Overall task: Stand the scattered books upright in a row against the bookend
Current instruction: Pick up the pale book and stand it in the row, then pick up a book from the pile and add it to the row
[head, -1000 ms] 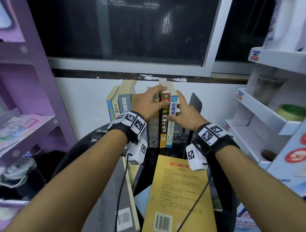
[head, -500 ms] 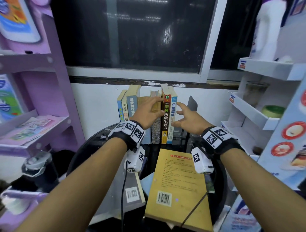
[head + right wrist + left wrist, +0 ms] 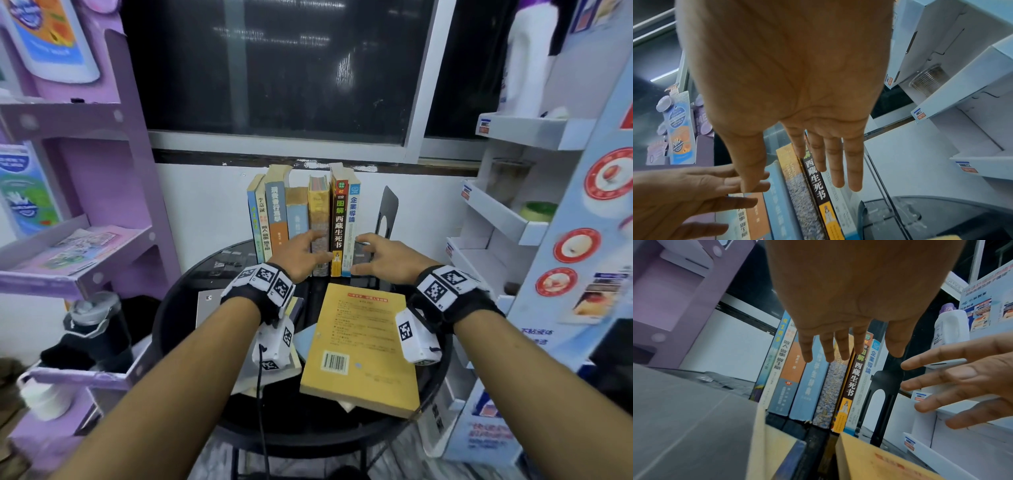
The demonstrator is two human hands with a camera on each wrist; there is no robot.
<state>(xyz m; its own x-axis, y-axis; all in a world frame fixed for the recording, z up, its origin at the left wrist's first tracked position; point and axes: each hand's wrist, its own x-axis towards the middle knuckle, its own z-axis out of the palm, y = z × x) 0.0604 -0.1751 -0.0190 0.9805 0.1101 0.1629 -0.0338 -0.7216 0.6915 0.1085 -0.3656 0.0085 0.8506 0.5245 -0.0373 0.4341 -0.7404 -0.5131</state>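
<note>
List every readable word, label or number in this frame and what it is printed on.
"西藏生死书": dark spine.
"企業導論": white-blue spine.
"做人做事做生意": cream spine.
"SIMON": speckled spine, remainder blurred.
Yellow book cover text, barcode digits, shelf tags: unreadable.

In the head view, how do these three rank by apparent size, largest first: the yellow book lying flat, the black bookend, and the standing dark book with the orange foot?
1. Yellow book, clearly largest, though it also lies nearest the camera.
2. Dark book.
3. Black bookend, partly hidden, so its rank against the dark book is unsure.
</note>
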